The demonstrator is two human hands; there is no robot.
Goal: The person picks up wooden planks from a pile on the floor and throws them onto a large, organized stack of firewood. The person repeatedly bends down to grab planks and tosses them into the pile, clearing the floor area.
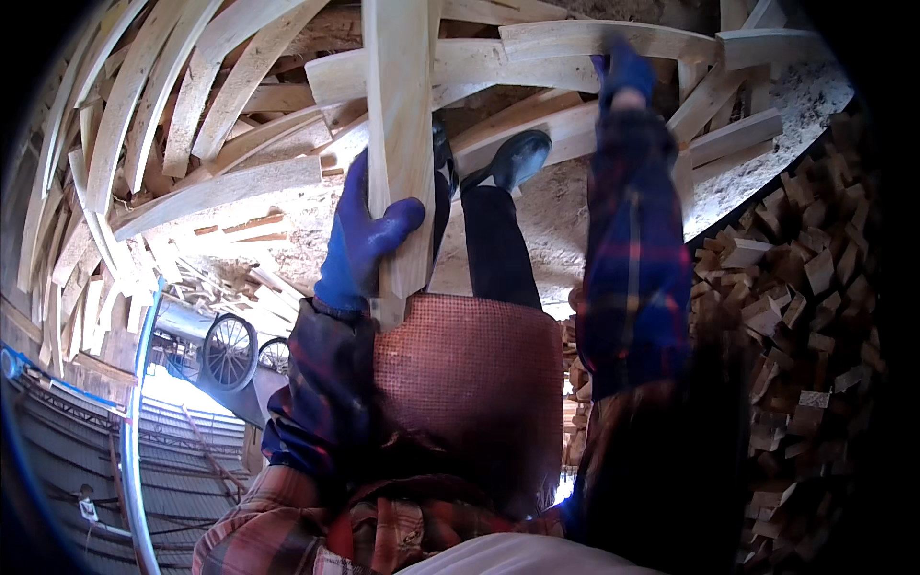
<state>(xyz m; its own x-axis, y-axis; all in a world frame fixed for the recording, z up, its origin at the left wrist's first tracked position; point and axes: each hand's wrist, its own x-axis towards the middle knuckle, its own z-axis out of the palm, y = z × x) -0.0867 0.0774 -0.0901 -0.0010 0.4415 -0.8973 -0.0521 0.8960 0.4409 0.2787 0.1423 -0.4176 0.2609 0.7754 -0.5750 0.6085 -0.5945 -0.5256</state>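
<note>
My left hand [369, 230], in a blue-purple work glove, is closed around the lower part of a long pale wooden board [401, 125]. Its thumb presses on the face of the board, which points away from me. Stretched far forward to the right, my gloved right hand [628, 77] is at a curved wooden board [613, 40] on the pile. Motion blur smears the fingers there, so their grip on that wood cannot be made out. Another curved board [460, 62] lies to the left of that hand, partly behind the upright board.
Many curved boards [144, 96] lie heaped at the left and far side. Stacked wood offcuts [805, 316] rise at the right. My dark shoe [522, 158] stands on sawdust-covered ground [561, 216]. A spoked wheel [229, 352] and a blue-white metal pole [140, 431] are at the left.
</note>
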